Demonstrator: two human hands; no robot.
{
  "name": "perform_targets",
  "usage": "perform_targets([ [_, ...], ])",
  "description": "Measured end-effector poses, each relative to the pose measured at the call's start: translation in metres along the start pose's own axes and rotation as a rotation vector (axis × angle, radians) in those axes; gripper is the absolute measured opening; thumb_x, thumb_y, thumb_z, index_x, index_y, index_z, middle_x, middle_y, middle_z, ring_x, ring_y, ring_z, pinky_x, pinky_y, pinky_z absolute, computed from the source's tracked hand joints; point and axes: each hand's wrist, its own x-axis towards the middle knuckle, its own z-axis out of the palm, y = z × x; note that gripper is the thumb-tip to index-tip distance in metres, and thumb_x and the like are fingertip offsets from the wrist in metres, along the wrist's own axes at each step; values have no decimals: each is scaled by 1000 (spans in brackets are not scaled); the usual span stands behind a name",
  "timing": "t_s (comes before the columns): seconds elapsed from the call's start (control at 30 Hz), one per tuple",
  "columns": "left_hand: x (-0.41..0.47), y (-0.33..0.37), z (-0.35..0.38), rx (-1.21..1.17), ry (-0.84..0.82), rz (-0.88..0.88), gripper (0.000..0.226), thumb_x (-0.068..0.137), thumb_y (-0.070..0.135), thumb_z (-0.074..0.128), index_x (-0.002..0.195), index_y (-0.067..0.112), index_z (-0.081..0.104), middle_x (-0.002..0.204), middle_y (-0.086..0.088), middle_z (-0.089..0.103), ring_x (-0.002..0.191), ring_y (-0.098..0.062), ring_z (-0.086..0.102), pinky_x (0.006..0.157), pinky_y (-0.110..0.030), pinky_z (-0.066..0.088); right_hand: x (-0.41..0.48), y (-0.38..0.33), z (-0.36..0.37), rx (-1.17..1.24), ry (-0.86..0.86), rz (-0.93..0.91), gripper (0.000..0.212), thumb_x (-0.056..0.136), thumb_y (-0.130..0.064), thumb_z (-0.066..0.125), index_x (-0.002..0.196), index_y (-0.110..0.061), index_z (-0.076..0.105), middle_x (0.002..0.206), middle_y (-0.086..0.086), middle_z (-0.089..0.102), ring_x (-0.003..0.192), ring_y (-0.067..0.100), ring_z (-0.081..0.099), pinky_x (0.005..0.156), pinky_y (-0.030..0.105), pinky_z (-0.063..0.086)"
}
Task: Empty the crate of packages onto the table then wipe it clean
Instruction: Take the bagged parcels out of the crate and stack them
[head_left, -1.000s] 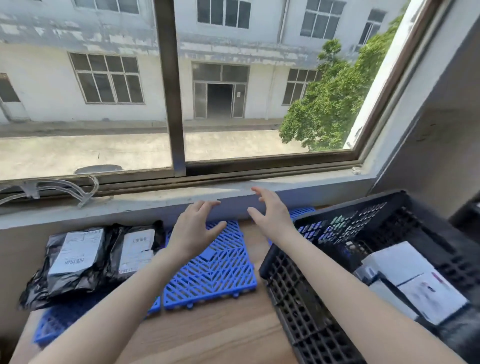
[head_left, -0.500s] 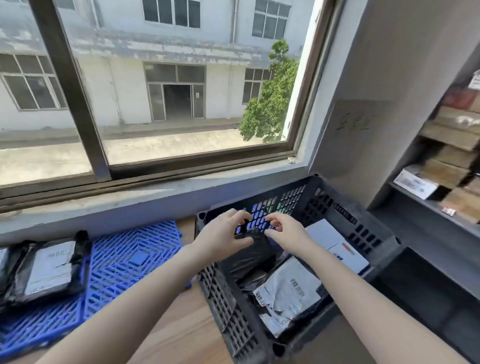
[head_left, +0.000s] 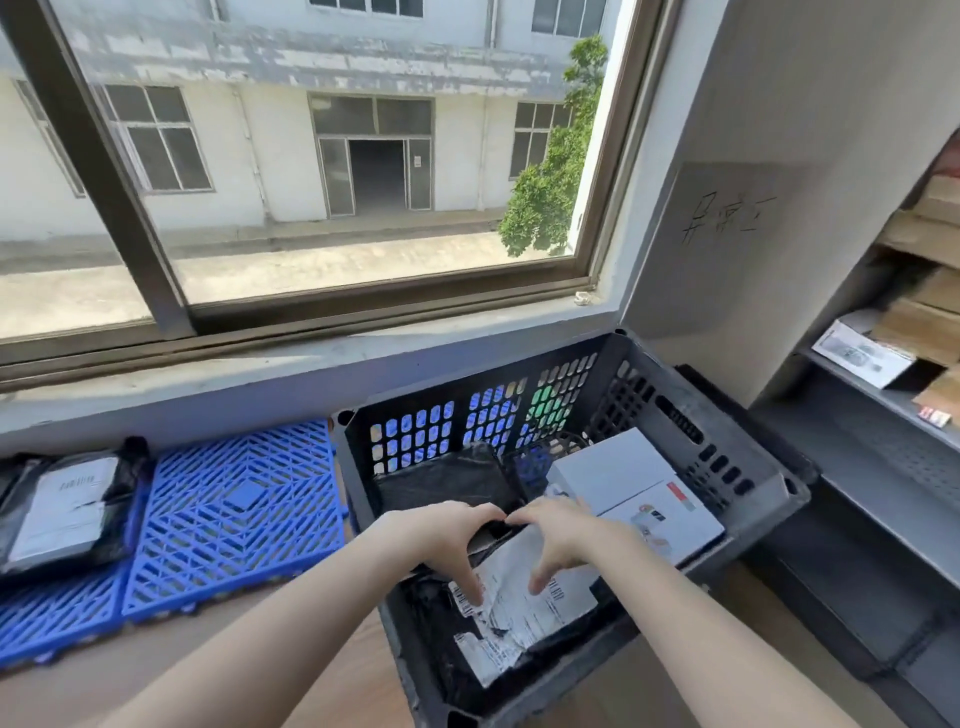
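Dark handwritten characters (head_left: 727, 221) are scrawled on the grey wall right of the window, too rough to read. In the black crate (head_left: 467, 387), which sits on the wooden tabletop (head_left: 337, 670), the nearest black package (head_left: 524, 613) carries a crumpled white shipping label with barcodes and lines of print too small to read. Both forearms reach forward into the crate. The left hand (head_left: 441, 535) and right hand (head_left: 566, 540) sit side by side on this package, fingers curled over its far edge and thumbs pressed down on the label, gripping it. Behind them lie another black package (head_left: 441, 483) and a white box (head_left: 608, 467), with a second white box (head_left: 670, 514) bearing a red mark and small pictures. To the left, blue grid mats (head_left: 234, 519) hold labelled black packages (head_left: 62, 509), their print illegible.
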Motion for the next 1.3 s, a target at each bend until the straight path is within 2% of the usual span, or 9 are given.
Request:
perform_targets([
  [0.07, -5, 6, 3, -42, 45, -28, 104, 67, 44, 84, 148, 39, 20, 138, 0, 47, 126, -22, 46, 102, -45, 44, 1, 0, 5, -96, 23, -41, 92, 64, -48, 81, 143, -40, 34, 144, 0, 36, 138, 25, 24, 114, 48, 14],
  [0.27, -25, 22, 17, -149, 162, -160, 101, 67, 42, 85, 148, 35, 25, 135, -1, 51, 124, -20, 48, 102, -42, 44, -1, 9, 8, -173, 78, -186, 71, 66, -54, 77, 130, -36, 51, 124, 4, 45, 121, 27, 36, 107, 46, 26],
  [0.4, -36, 38, 27, -127, 164, -212, 98, 67, 41, 85, 147, 31, 31, 138, 0, 49, 125, -20, 47, 102, -39, 44, -7, 18, 5, 16, 127, -262, 52, 69, -43, 76, 116, -30, 58, 122, -4, 56, 117, 20, 49, 108, 45, 28],
  [0.57, -41, 47, 27, -120, 268, -218, 87, 66, 38, 86, 141, 29, 42, 133, 1, 53, 122, -20, 48, 100, -38, 44, -10, 29, -5, 153, 157, -313, 27, 73, -34, 74, 95, -32, 58, 98, -11, 58, 95, 14, 54, 85, 31, 44],
  [0.8, -46, 50, 27, -148, 609, -182, 97, 68, 37, 83, 149, 34, 30, 150, 7, 32, 140, -14, 22, 117, -37, 26, -14, 47, -17, 465, 264, -278, 24, 76, -30, 75, 73, -32, 50, 73, -9, 56, 69, 12, 51, 63, 30, 42],
  [0.93, -50, 54, 29, -191, 867, -214, 96, 75, 34, 80, 151, 38, 22, 160, 7, 10, 147, -15, 6, 120, -42, 22, -19, 49, -26, 615, 346, -251, 19, 79, -28, 73, 81, -22, 55, 80, -4, 63, 74, 15, 55, 65, 31, 42],
  [1.03, -56, 55, 30, -226, 1063, -250, 85, 81, 39, 75, 150, 35, 27, 159, 5, 16, 145, -18, 15, 117, -43, 28, -21, 52, -27, 781, 434, -193, 21, 82, -27, 72, 80, -16, 54, 78, -2, 59, 76, 20, 54, 64, 31, 39],
  [1.13, -64, 55, 31, -274, 1244, -296, 70, 87, 42, 67, 148, 30, 33, 151, 1, 25, 139, -21, 26, 111, -40, 31, -21, 48, -29, 999, 481, -146, 20, 82, -27, 73, 86, -15, 58, 86, 3, 65, 82, 23, 63, 73, 38, 53],
  [1.3, -79, 55, 34, -406, 1250, -336, 68, 89, 35, 68, 145, 33, 32, 142, -2, 27, 122, -17, 41, 99, -31, 41, -24, 15, -38, 1245, 473, -182, 21, 84, -24, 72, 95, -12, 59, 101, 9, 67, 86, 24, 64, 72, 37, 53],
])
